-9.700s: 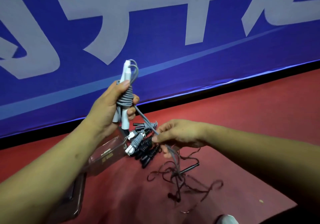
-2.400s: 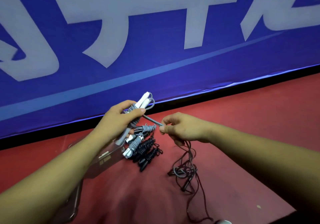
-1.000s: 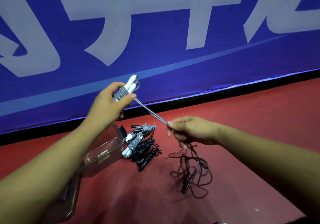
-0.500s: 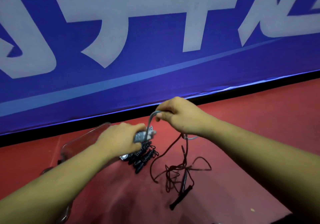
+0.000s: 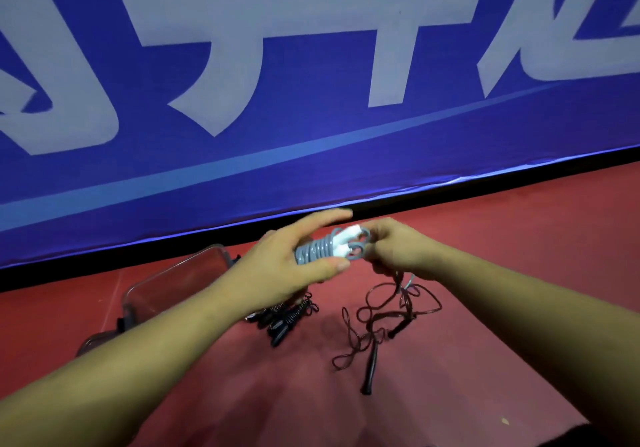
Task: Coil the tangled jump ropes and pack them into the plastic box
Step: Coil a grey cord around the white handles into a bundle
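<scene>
My left hand (image 5: 282, 266) holds a grey jump rope (image 5: 320, 248) wound in coils around its two white handles, thumb below and fingers above. My right hand (image 5: 393, 251) pinches the rope's loose end at the handle tips. Below the hands, a tangled dark red rope (image 5: 381, 322) with a black handle lies loose on the red floor. Coiled black ropes (image 5: 287, 318) lie beside the clear plastic box (image 5: 180, 282), which stands on the floor at left, partly hidden by my left arm.
A blue banner (image 5: 311, 100) with large pale characters stands along the back, a black strip at its foot. Red floor (image 5: 519, 232) stretches to the right. A clear lid (image 5: 91, 341) shows under my left forearm.
The grey rope's tail is fully wound now. Both hands have come together at the handle tips, and the bundle has turned level, higher than half a second ago.
</scene>
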`<move>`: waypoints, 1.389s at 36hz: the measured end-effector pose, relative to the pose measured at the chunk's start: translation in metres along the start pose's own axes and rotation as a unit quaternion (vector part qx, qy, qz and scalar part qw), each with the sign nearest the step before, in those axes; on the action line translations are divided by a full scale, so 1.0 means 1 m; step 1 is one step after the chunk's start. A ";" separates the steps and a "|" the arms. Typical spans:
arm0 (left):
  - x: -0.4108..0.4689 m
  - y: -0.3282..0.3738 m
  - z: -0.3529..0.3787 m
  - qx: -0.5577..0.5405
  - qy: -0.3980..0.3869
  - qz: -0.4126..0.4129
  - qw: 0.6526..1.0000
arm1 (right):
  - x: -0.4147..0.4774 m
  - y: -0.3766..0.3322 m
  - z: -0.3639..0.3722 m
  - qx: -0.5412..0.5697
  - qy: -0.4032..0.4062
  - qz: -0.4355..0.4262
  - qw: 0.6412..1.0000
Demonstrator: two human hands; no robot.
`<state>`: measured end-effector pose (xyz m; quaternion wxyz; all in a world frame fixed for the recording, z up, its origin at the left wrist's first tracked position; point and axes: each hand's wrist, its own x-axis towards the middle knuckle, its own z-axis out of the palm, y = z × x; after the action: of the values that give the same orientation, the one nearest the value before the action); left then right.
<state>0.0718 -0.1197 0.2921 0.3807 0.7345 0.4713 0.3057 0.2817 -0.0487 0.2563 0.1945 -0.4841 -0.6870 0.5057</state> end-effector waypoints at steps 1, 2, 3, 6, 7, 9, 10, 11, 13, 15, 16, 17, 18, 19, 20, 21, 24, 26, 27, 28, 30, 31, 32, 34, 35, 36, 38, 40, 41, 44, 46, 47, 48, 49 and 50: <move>0.000 0.000 -0.002 -0.017 0.008 -0.007 1.000 | 0.000 0.002 0.004 0.010 -0.025 0.014 1.000; 0.000 -0.001 -0.004 -0.027 0.020 -0.014 0.999 | -0.002 0.002 0.007 0.016 -0.048 0.027 0.998; 0.000 0.000 -0.006 -0.032 0.033 -0.022 0.999 | -0.003 0.001 0.010 0.018 -0.072 0.037 0.997; 0.005 -0.004 -0.013 -0.003 0.069 -0.056 0.996 | -0.008 -0.003 0.017 0.021 -0.142 0.068 0.987; 0.006 -0.008 -0.018 0.014 0.080 -0.069 0.994 | -0.009 -0.005 0.019 0.028 -0.158 0.077 0.984; 0.008 -0.015 -0.027 0.036 0.104 -0.092 0.990 | -0.011 -0.009 0.022 0.039 -0.174 0.087 0.980; 0.008 -0.020 -0.032 0.047 0.116 -0.099 0.987 | -0.011 -0.012 0.023 0.044 -0.178 0.088 0.979; 0.009 -0.024 -0.036 0.060 0.128 -0.103 0.985 | -0.011 -0.014 0.024 0.052 -0.183 0.087 0.978; 0.009 -0.033 -0.043 0.083 0.150 -0.114 0.979 | -0.012 -0.020 0.028 0.051 -0.184 0.082 0.978; 0.010 -0.042 -0.048 0.115 0.162 -0.131 0.971 | -0.013 -0.028 0.035 0.012 -0.159 0.072 0.985; 0.010 -0.046 -0.051 0.145 0.159 -0.140 0.966 | -0.013 -0.032 0.039 -0.018 -0.138 0.061 0.988; 0.009 -0.048 -0.052 0.185 0.151 -0.150 0.959 | -0.013 -0.037 0.042 -0.049 -0.119 0.043 0.991; 0.008 -0.050 -0.052 0.236 0.141 -0.157 0.948 | -0.014 -0.043 0.045 -0.078 -0.109 0.018 0.991; 0.006 -0.050 -0.051 0.295 0.129 -0.161 0.933 | -0.014 -0.049 0.048 -0.102 -0.106 -0.013 0.989; 0.005 -0.051 -0.049 0.355 0.116 -0.158 0.914 | -0.015 -0.056 0.050 -0.121 -0.106 -0.044 0.986; 0.004 -0.051 -0.046 0.408 0.102 -0.147 0.895 | -0.015 -0.062 0.052 -0.141 -0.104 -0.074 0.982; 0.002 -0.048 -0.036 0.489 0.052 -0.108 0.864 | -0.014 -0.075 0.053 -0.228 -0.062 -0.139 0.962; 0.002 -0.046 -0.028 0.496 -0.006 -0.090 0.863 | -0.012 -0.075 0.051 -0.259 -0.030 -0.158 0.952; 0.001 -0.044 -0.025 0.487 -0.031 -0.082 0.869 | -0.010 -0.073 0.048 -0.267 -0.013 -0.163 0.950; 0.000 -0.042 -0.022 0.467 -0.050 -0.078 0.879 | -0.010 -0.071 0.044 -0.276 0.002 -0.168 0.946; -0.002 -0.035 -0.019 0.429 -0.075 -0.077 0.897 | -0.009 -0.067 0.037 -0.282 0.031 -0.181 0.942; -0.002 -0.033 -0.017 0.413 -0.081 -0.078 0.904 | -0.008 -0.065 0.032 -0.282 0.043 -0.182 0.941; -0.002 -0.030 -0.016 0.386 -0.082 -0.080 0.915 | -0.007 -0.062 0.029 -0.281 0.053 -0.180 0.941; -0.003 -0.026 -0.010 0.261 -0.077 -0.081 0.959 | -0.006 -0.055 0.022 -0.264 0.060 -0.170 0.947; -0.003 -0.022 -0.009 0.180 -0.073 -0.075 0.978 | -0.005 -0.051 0.019 -0.250 0.059 -0.166 0.952; -0.004 -0.018 -0.008 0.109 -0.061 -0.067 0.990 | -0.004 -0.048 0.016 -0.233 0.060 -0.163 0.957; -0.004 -0.009 -0.008 0.006 -0.019 -0.061 0.998 | -0.004 -0.043 0.010 -0.190 0.061 -0.151 0.968; -0.003 0.000 -0.010 -0.083 0.027 -0.072 0.994 | -0.002 -0.040 0.009 -0.141 0.049 -0.146 0.978; -0.002 0.003 -0.011 -0.113 0.046 -0.076 0.990 | -0.002 -0.040 0.010 -0.121 0.041 -0.146 0.981; -0.001 0.004 -0.012 -0.227 0.076 -0.093 0.966 | 0.001 -0.039 0.019 -0.073 0.015 -0.142 0.987; 0.000 0.003 -0.011 -0.318 0.072 -0.100 0.940 | 0.002 -0.038 0.024 -0.045 -0.004 -0.130 0.990; 0.001 0.002 -0.012 -0.346 0.071 -0.099 0.930 | 0.002 -0.039 0.025 -0.033 -0.012 -0.122 0.992; 0.001 0.002 -0.013 -0.366 0.068 -0.095 0.923 | 0.001 -0.039 0.026 -0.021 -0.019 -0.115 0.993; 0.002 0.001 -0.014 -0.380 0.066 -0.091 0.918 | 0.001 -0.040 0.026 -0.008 -0.025 -0.110 0.994; 0.003 0.000 -0.015 -0.383 0.065 -0.089 0.917 | 0.000 -0.040 0.026 0.002 -0.030 -0.102 0.994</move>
<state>0.0608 -0.1129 0.3003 0.6270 0.4660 0.4057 0.4745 0.2434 -0.0622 0.2811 0.2249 -0.3955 -0.7376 0.4989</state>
